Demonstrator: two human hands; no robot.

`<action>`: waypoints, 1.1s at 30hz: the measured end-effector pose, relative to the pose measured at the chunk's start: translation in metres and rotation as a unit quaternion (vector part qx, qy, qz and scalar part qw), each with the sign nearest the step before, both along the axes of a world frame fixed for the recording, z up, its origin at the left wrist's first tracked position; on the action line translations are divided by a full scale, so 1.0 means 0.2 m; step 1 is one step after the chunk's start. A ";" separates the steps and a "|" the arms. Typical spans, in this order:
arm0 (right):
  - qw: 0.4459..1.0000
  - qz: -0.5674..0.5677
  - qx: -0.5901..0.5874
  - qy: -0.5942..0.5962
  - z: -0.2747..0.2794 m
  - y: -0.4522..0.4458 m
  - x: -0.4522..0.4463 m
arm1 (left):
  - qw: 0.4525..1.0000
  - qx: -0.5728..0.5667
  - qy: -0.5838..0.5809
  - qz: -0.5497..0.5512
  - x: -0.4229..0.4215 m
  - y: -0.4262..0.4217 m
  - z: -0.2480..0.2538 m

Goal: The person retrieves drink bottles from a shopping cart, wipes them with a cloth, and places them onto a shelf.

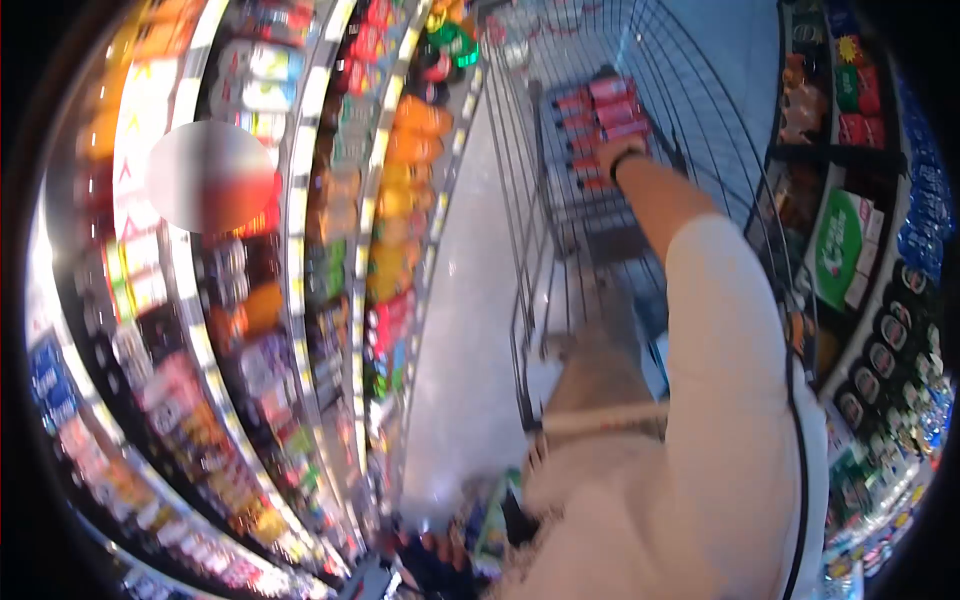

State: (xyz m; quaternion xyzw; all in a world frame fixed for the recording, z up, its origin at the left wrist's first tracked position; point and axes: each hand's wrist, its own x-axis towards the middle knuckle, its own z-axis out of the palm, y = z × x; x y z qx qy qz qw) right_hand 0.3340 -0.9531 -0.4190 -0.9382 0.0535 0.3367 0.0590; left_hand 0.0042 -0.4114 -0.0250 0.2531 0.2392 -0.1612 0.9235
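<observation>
My right hand (617, 150), with a dark band at the wrist, reaches down into the shopping cart (520, 250). It is closed on the near side of a pack of red-pink bottles (612, 92) with dark caps, which lies in the cart. The fingertips are blurred against the pack. A pale sleeve covers the rest of that arm. Close to my body is the cart's light handlebar (605, 420). Small finger-like shapes show at its left end, too blurred to make out as my left hand.
Long shelves of colourful packaged goods (405, 190) run along the left, bordered by pale price strips. On the right stand more shelves, with a green-and-white box (842, 245) and dark round-topped items (880, 360). Shiny grey floor (455, 330) lies between the cart and the left shelves.
</observation>
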 end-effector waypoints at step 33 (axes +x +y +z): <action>0.956 0.174 0.234 0.042 -0.04 -0.04 -0.25 | 0.960 0.252 0.120 -0.011 -0.19 -0.39 -0.02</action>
